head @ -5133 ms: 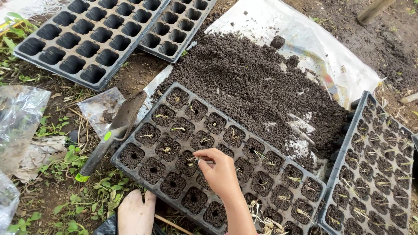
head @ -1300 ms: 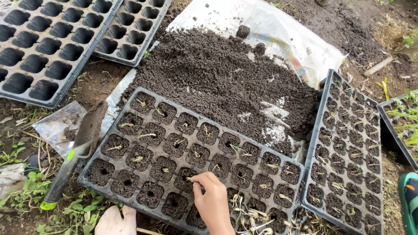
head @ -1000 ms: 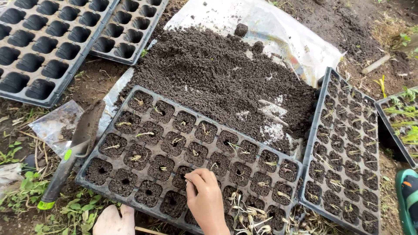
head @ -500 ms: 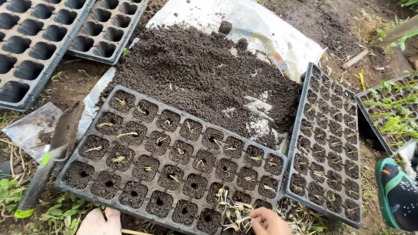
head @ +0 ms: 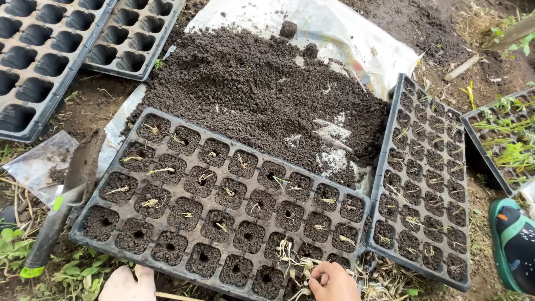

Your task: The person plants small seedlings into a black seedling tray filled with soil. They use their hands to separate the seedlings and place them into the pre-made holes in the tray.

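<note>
Bare garden ground holds a heap of dark potting soil on a pale plastic sheet, with a black seedling tray below it, its cells soil-filled. At the tray's lower edge the right hand has its fingertips pinched together in a loose pile of pale seedlings, seemingly gripping one. The pale shape at the bottom edge, possibly the left hand, rests beside a green-tipped trowel.
</note>
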